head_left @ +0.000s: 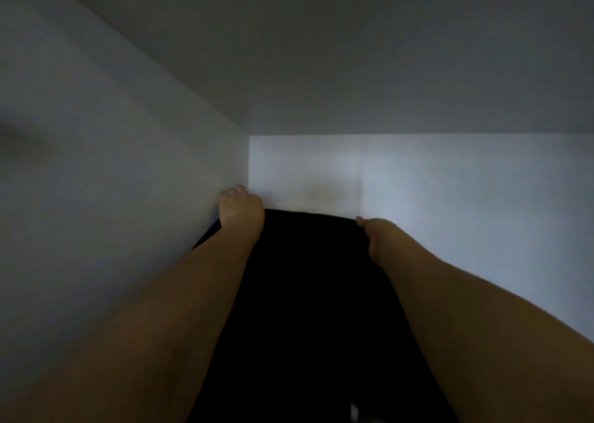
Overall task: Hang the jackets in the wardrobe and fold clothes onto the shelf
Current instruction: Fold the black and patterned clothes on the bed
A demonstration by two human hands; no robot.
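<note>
Both hands are reaching deep into a white wardrobe compartment, carrying a black garment (308, 294) toward the back wall (418, 178) at twelve o'clock. The left hand (239, 207) and right hand (374, 233) are gripping its far edge, fingers curled on cloth. Uneven pushing could bunch the fold against the side wall (128, 165) at nine o'clock.

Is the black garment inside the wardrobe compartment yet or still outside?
Inside: the black garment reaches toward the back wall, with the left hand and right hand at its far edge.
</note>
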